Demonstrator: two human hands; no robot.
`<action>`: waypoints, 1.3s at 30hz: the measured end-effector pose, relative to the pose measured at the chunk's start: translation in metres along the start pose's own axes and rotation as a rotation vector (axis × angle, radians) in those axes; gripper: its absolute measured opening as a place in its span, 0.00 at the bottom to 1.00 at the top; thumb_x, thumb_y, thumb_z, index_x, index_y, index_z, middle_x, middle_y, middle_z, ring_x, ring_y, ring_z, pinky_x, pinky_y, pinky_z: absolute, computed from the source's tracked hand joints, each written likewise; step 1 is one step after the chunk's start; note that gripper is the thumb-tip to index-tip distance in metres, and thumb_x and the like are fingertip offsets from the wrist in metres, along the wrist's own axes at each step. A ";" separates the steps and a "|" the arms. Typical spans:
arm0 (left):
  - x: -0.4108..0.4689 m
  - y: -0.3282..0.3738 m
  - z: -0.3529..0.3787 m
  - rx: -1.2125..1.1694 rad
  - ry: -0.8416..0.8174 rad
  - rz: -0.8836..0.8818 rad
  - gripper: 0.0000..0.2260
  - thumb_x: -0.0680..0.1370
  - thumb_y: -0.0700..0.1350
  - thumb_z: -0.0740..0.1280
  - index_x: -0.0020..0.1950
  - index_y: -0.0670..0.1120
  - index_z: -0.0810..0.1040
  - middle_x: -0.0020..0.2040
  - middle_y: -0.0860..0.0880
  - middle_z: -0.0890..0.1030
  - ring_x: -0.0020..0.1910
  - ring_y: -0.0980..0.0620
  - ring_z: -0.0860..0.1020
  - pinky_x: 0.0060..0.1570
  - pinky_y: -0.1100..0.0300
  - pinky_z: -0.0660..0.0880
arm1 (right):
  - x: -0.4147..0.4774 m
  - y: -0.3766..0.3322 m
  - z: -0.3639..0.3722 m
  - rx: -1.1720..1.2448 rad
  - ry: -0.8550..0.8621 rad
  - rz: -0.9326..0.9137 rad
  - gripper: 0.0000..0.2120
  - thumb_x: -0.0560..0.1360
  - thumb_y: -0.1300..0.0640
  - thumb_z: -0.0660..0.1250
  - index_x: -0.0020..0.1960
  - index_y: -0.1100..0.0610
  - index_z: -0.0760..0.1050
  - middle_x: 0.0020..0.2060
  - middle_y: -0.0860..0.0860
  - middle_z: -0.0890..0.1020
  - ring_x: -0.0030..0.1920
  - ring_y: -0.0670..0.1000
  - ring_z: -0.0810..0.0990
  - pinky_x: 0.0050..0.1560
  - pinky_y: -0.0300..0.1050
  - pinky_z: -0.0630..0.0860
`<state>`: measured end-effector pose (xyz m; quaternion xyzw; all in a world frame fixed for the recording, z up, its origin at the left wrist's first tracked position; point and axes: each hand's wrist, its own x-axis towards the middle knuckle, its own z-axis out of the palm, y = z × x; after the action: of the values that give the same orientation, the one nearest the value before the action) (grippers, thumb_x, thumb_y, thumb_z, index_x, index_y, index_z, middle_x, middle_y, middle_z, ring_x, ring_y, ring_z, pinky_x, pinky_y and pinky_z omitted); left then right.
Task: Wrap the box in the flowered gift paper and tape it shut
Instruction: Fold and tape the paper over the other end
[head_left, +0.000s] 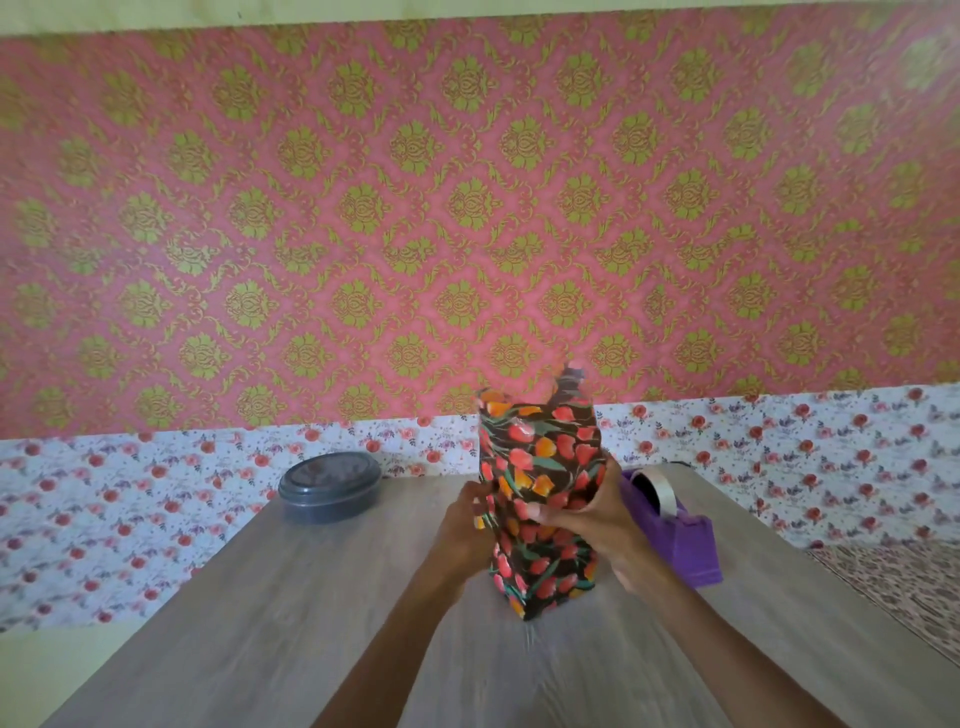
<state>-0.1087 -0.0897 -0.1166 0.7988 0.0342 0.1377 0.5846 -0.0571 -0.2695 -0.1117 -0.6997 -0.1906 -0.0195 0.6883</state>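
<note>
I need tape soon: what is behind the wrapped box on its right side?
A purple tape dispenser with a roll of tape stands on the table behind the wrapped box. The right hand covers its near left end.

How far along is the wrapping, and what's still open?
Done: the flowered gift paper already covers the sides of the upright box on the table. In hand: the left hand and right hand grip the package on either side. Left: the paper's top end stands open and crumpled, unfolded. No tape is visible on it; the purple tape dispenser sits beside the right hand.
</note>
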 end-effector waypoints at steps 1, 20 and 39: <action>0.004 -0.003 -0.002 0.162 0.104 0.052 0.15 0.74 0.39 0.72 0.58 0.52 0.75 0.59 0.49 0.75 0.55 0.52 0.76 0.46 0.65 0.78 | 0.000 0.002 0.000 -0.010 0.012 0.004 0.54 0.52 0.53 0.87 0.69 0.49 0.57 0.59 0.47 0.76 0.59 0.46 0.78 0.58 0.44 0.77; 0.006 0.008 -0.027 -0.372 0.196 0.043 0.31 0.61 0.39 0.82 0.58 0.39 0.72 0.55 0.40 0.81 0.47 0.47 0.84 0.43 0.52 0.82 | 0.007 -0.018 0.004 -0.112 -0.224 -0.020 0.41 0.65 0.64 0.80 0.68 0.43 0.63 0.59 0.43 0.76 0.56 0.39 0.77 0.45 0.32 0.74; -0.020 -0.007 -0.008 -0.421 0.053 0.143 0.45 0.62 0.33 0.77 0.73 0.57 0.62 0.68 0.51 0.72 0.66 0.50 0.73 0.57 0.47 0.78 | 0.009 0.005 -0.008 -0.077 -0.289 -0.248 0.52 0.63 0.67 0.80 0.77 0.52 0.53 0.68 0.48 0.73 0.67 0.47 0.75 0.60 0.40 0.75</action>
<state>-0.1288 -0.0845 -0.1244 0.6558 -0.0365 0.2040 0.7259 -0.0453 -0.2745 -0.1135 -0.6923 -0.3711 -0.0107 0.6188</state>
